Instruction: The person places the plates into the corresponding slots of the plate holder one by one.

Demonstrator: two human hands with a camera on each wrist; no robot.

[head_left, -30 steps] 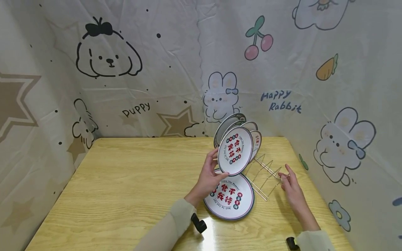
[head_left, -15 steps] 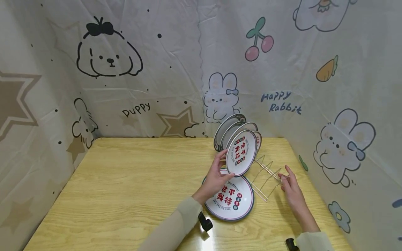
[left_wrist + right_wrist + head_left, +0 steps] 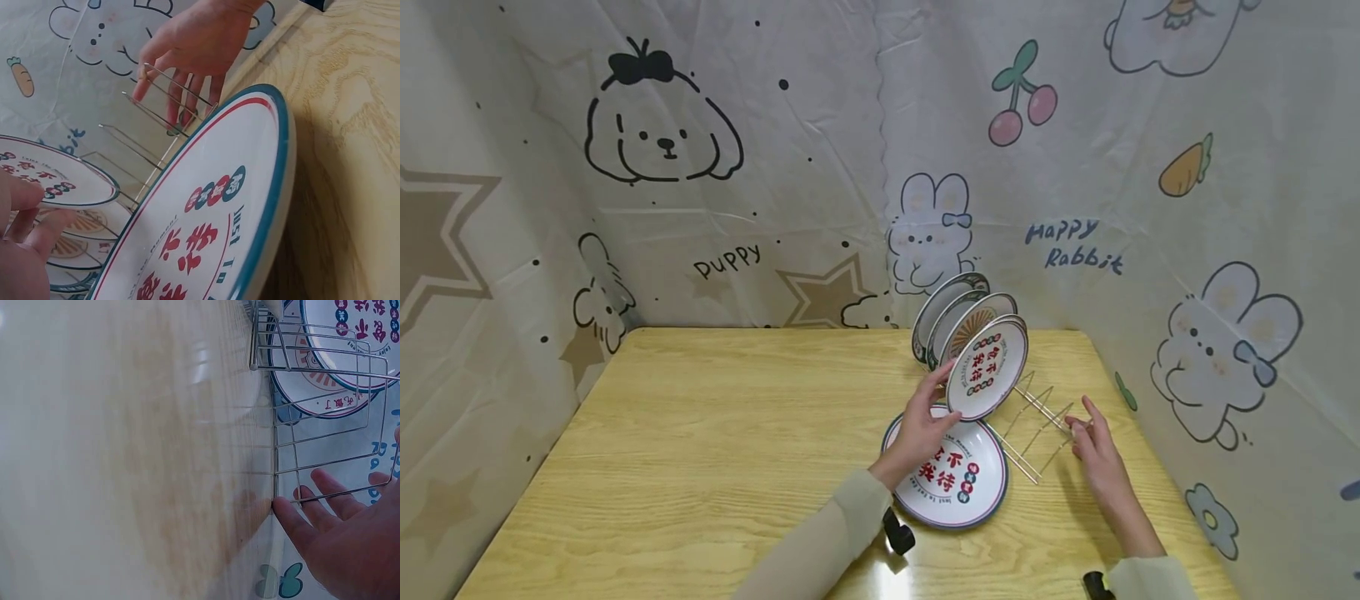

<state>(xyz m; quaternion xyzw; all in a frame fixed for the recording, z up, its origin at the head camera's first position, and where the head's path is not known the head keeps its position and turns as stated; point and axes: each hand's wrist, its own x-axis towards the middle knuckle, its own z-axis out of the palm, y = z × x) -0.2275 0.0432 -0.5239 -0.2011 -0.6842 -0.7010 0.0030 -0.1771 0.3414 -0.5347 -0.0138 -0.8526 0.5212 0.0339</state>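
Note:
My left hand (image 3: 921,429) grips the lower left edge of a round white plate (image 3: 988,371) with red characters, thumb on its printed face. That plate leans in front of several upright plates (image 3: 977,325) in a gold-coloured wire rack (image 3: 1037,404); one shows a brown fan pattern. Below, a similar plate (image 3: 958,500) with a blue-green rim lies face up on the table, partly covered by my left hand. At the rack's right end my right hand (image 3: 1101,467) touches the end wire with fairly straight, spread fingers (image 3: 300,528), as the right wrist view shows.
Bare wire dividers (image 3: 140,140) stand between the held plate and my right hand. The wooden table (image 3: 715,433) ends at a printed cloth (image 3: 820,167) behind it and along both sides. A black wrist camera (image 3: 898,533) sits by my left sleeve.
My left hand has moved right with the plate, bringing it to the front of the racked plates and uncovering the fan-patterned one. My right hand stays at the rack's end.

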